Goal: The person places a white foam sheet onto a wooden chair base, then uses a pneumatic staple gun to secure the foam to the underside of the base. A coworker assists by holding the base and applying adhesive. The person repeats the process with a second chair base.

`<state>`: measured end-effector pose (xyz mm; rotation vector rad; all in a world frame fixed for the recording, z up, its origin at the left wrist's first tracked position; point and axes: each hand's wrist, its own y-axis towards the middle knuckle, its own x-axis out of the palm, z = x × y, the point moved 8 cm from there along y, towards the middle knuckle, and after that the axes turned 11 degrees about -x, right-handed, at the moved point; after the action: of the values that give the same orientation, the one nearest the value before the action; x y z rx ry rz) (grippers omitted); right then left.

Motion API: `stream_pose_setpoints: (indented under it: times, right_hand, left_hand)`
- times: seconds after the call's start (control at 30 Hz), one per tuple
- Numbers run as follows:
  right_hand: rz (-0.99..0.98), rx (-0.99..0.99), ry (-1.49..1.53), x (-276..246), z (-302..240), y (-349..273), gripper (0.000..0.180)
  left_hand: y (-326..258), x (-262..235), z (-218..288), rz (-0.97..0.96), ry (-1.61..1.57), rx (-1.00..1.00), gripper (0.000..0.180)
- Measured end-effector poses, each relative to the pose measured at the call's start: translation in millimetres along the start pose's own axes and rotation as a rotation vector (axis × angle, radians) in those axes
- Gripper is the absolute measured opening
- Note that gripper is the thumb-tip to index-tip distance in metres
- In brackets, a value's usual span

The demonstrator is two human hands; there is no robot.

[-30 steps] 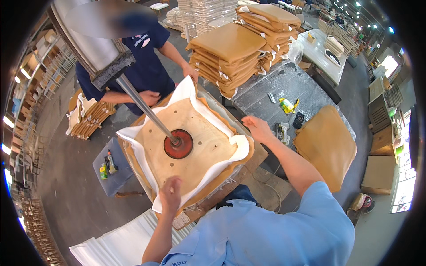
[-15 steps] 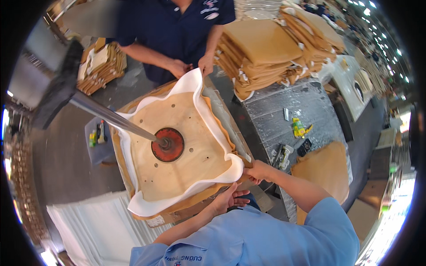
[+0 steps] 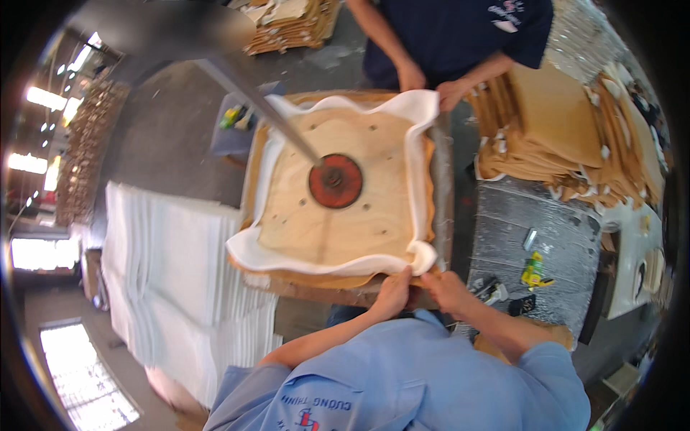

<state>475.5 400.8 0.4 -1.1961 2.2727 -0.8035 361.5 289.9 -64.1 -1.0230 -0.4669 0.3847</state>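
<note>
A square plywood board (image 3: 284,215) lies under a red round disc (image 3: 336,195), which a slanting metal rod (image 3: 280,122) meets from above. White foam sheet (image 3: 417,172) curls up around the board's edges, with tan cover material (image 3: 430,205) showing outside it. At the near right corner, my left hand (image 3: 392,296) is closed on the edge, thumb against the foam. Just right of it, my right hand (image 3: 447,291) pinches the tan cover at the same corner. The foam there is folded inward. What lies under my fingers is partly hidden.
Across the board, a co-worker's hands (image 3: 451,93) are at the far right corner. Tan covers (image 3: 553,122) are piled at the right, behind a plastic-wrapped table (image 3: 503,215) bearing a yellow-green tool (image 3: 533,271). White sheets (image 3: 180,273) stand at the left; a small stool (image 3: 228,140) stands beyond.
My left hand, open beside the corner before, has closed on its edge. The foam corner has folded inward. My view has turned, shifting the board rightward in the picture.
</note>
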Motion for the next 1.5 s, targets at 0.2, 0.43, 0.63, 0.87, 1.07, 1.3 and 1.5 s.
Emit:
stream_pose_setpoints:
  times: [0.2,0.43,0.63,0.87,1.07,1.3,1.5]
  right_hand:
    - [0.045,0.007,0.005,-7.4,-4.7,-12.6,0.052]
    - [0.147,-0.003,0.031,-2.8,-1.9,-19.6,0.039]
    - [0.134,0.081,0.284,84.1,37.8,-49.7,0.033]
    - [-0.345,-0.147,0.381,361.7,-53.7,74.0,0.047]
    - [-0.469,0.170,1.322,495.7,-62.2,145.1,0.052]
    - [0.106,0.095,1.150,486.5,-97.4,138.6,0.047]
    - [0.295,-0.027,0.767,449.1,-120.7,120.6,0.051]
  left_hand:
    - [-28.0,5.4,19.1,0.027,-0.014,-0.027,0.063]
    - [-134.2,-90.4,100.8,-0.063,0.494,0.372,0.038]
    - [-202.3,-434.4,113.7,1.193,0.596,0.500,0.029]
    - [-79.8,-466.3,104.1,0.053,0.659,-0.082,0.058]
    - [-64.3,-457.8,115.5,0.010,0.701,-0.221,0.062]
    - [-57.2,-450.3,83.8,-0.113,0.554,-0.174,0.049]
    - [-65.1,-437.3,82.5,-0.155,0.190,-0.169,0.037]
